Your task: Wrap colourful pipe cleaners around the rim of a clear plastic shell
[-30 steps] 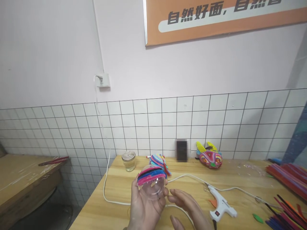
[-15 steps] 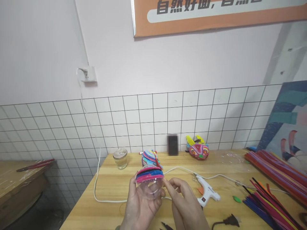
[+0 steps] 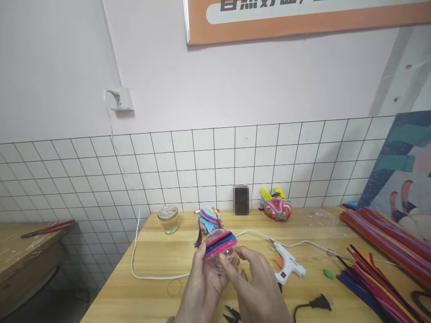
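Glue gun point(image 3: 288, 263), glass jar point(image 3: 168, 219), pipe cleaners point(image 3: 377, 273), colourful mask point(image 3: 277, 207)

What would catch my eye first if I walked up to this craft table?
Probably the clear plastic dome banded with pink, blue and black pipe cleaners, held at the near edge of the table by the left hand and right hand. Next, the sheaf of coloured pipe cleaners spread along the right side, and the bright horned mask by the tiled wall.
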Tool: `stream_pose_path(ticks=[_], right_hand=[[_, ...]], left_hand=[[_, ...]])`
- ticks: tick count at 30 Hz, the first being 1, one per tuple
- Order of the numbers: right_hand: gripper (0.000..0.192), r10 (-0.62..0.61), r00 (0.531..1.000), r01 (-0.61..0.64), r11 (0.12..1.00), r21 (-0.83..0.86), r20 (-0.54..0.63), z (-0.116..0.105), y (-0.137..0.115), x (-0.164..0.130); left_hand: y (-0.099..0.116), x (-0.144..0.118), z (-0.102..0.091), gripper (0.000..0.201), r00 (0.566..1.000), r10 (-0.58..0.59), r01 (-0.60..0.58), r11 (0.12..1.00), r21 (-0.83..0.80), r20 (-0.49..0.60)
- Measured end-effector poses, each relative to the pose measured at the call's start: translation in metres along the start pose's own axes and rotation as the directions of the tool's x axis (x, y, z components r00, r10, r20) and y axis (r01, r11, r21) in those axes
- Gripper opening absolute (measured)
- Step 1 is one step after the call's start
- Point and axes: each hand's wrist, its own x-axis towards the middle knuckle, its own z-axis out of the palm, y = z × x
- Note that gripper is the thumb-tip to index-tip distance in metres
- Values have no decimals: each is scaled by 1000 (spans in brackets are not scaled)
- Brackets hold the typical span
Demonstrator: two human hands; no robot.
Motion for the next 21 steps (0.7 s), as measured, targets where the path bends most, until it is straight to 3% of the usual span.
stream_pose_path(ticks=[7,10,15,21], right_hand=[[45,-21,999,22,1000,-21,40,-2,-2,4],[45,-2,998,-2,998,60,63,-3,3,0],[41,2,989,-32,978,204,145,-11,10,-1],[31,-46,998,39,985,170,42,-15,9,9]], left_hand=[[1,-1,0,33,993,99,-95,993,71,-65],[2,-2,2,32,986,112,-100,990,99,-123],[-2,-6,8,27,983,149,-111,950,292,-111],[-8,-4,5,34,972,152,-85,936,341,-176]])
